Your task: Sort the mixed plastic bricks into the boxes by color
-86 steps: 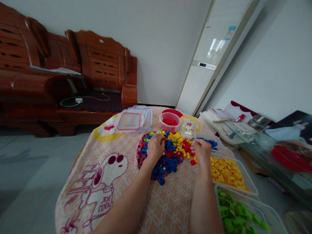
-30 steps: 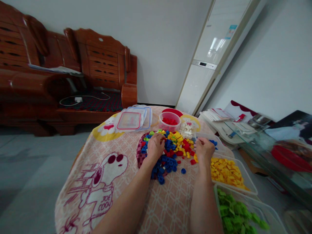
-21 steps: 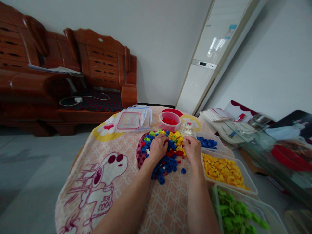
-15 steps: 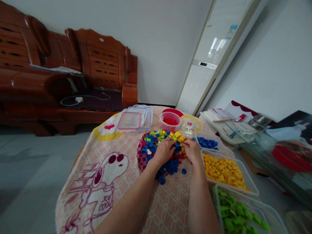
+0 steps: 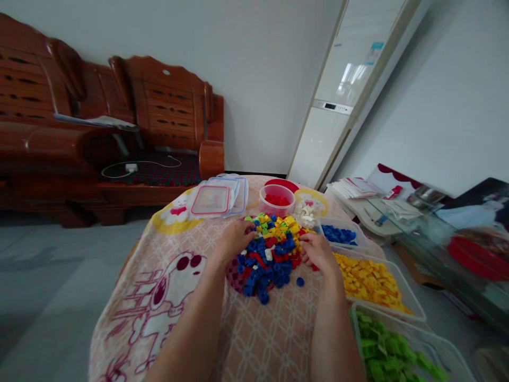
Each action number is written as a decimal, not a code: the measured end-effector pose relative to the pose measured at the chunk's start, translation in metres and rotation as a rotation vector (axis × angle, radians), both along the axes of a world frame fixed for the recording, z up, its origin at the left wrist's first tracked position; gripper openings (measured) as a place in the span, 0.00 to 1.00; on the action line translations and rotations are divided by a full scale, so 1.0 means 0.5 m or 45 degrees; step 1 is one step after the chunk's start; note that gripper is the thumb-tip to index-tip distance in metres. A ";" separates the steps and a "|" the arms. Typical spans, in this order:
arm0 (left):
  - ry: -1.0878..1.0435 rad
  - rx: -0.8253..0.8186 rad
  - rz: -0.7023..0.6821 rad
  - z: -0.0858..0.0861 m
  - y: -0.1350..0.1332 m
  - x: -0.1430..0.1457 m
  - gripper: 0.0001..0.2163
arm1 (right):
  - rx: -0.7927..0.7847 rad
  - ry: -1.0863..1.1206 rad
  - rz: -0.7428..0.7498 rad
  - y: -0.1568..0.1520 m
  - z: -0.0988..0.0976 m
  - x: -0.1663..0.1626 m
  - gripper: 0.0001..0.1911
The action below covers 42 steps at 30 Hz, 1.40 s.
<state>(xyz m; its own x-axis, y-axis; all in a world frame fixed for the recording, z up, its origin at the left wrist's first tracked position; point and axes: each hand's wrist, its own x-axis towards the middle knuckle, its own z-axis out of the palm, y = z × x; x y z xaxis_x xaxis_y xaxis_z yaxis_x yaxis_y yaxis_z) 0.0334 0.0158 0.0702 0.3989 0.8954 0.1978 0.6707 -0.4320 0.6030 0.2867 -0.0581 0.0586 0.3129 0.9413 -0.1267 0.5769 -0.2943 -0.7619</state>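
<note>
A mixed pile of toy building bricks (image 5: 260, 260), mostly blue with red, yellow, green and white ones among them, lies on the cloth-covered table. My left hand (image 5: 235, 240) rests at the pile's upper left edge, fingers bent and slightly apart over the bricks, with nothing visible in its grasp. On the opposite side, my right hand (image 5: 319, 251) is open, its spread fingers touching the red and yellow bricks at the right edge. A round blue brick (image 5: 300, 281) lies by itself just below the right hand.
Behind the pile stand a round tub of red bricks (image 5: 277, 200) and a heap of white bricks (image 5: 305, 213). Boxes of blue (image 5: 338, 234), yellow (image 5: 369, 281) and green bricks (image 5: 387, 347) line the right side. Stacked lids (image 5: 212, 200) lie back left.
My left hand has moved left from the pile's middle to its left edge, uncovering red, white and blue bricks. My right hand has shifted slightly right and its fingers have spread.
</note>
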 end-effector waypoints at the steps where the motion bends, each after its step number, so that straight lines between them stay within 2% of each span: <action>1: 0.049 -0.023 0.035 0.001 0.005 -0.019 0.12 | -0.004 0.006 0.015 0.000 0.000 -0.002 0.16; 4: 0.151 -0.030 0.200 -0.002 0.013 -0.058 0.13 | 0.009 0.012 0.050 0.001 0.004 -0.012 0.14; 9: 0.343 -0.100 0.235 -0.022 0.012 -0.058 0.17 | 0.065 -0.018 0.103 0.002 0.017 -0.032 0.17; 14: 0.173 -0.136 0.218 -0.046 0.010 -0.007 0.21 | 0.094 -0.014 0.106 0.000 0.021 -0.046 0.17; 17: 0.045 -0.114 0.225 -0.047 0.002 0.029 0.23 | 0.120 0.026 0.071 0.003 0.017 -0.049 0.18; 22: -0.284 -0.058 0.059 -0.033 -0.025 0.082 0.22 | 0.173 -0.014 0.068 0.014 0.004 -0.044 0.16; 26: -0.440 -0.069 -0.034 -0.035 -0.035 0.109 0.22 | 0.262 -0.137 0.094 0.021 -0.006 -0.033 0.14; 31: -0.592 -0.101 -0.039 -0.041 -0.024 0.105 0.20 | 0.270 -0.183 0.115 0.021 -0.010 -0.027 0.12; 36: -0.539 -0.066 0.039 -0.038 -0.012 0.077 0.17 | 0.193 -0.127 0.131 0.016 -0.009 -0.032 0.13; 42: -0.517 -0.224 0.042 -0.060 -0.007 0.077 0.14 | 0.199 -0.119 0.098 0.017 -0.007 -0.031 0.13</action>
<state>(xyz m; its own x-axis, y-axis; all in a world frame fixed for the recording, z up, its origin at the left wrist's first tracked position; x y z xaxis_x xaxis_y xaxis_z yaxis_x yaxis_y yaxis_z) 0.0720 0.0121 0.0401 0.2906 0.9405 0.1761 0.3757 -0.2814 0.8830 0.2712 -0.0496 0.0553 0.2428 0.9689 0.0488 0.6634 -0.1291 -0.7370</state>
